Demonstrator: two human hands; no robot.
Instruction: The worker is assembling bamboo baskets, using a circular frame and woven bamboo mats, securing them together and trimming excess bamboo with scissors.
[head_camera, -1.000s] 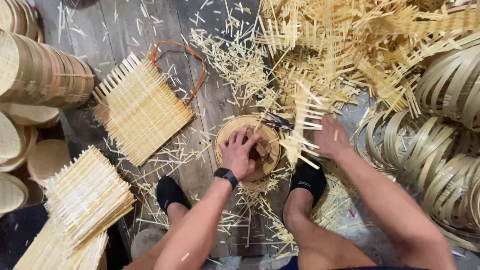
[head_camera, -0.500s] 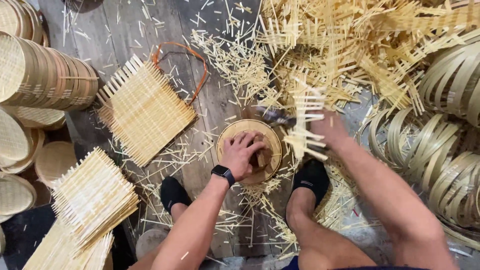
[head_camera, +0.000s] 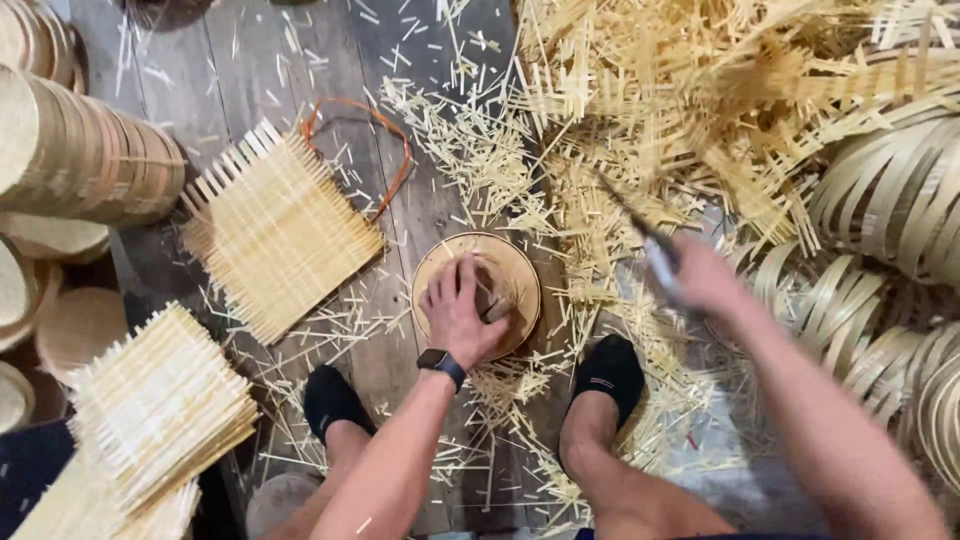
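My left hand (head_camera: 458, 312), with a black watch at the wrist, presses flat on a round woven bamboo disc (head_camera: 516, 268) lying on the wooden floor between my feet. A small brown block (head_camera: 492, 302) sits under its fingers. My right hand (head_camera: 703, 277) is off to the right of the disc, blurred by motion, and grips a long dark-bladed knife (head_camera: 632, 218) that points up and left over the bamboo scraps.
A square woven bamboo mat (head_camera: 275, 235) with an orange cord loop (head_camera: 392, 150) lies left of the disc. More mats (head_camera: 160, 400) are stacked at lower left. Round baskets (head_camera: 85, 150) line the left edge, bamboo hoops (head_camera: 885, 200) the right, and offcuts (head_camera: 700, 90) pile up behind.
My right hand held a comb-like woven offcut beside the disc; it has swung away to the right and that piece is no longer in it. The left hand stays on the disc.
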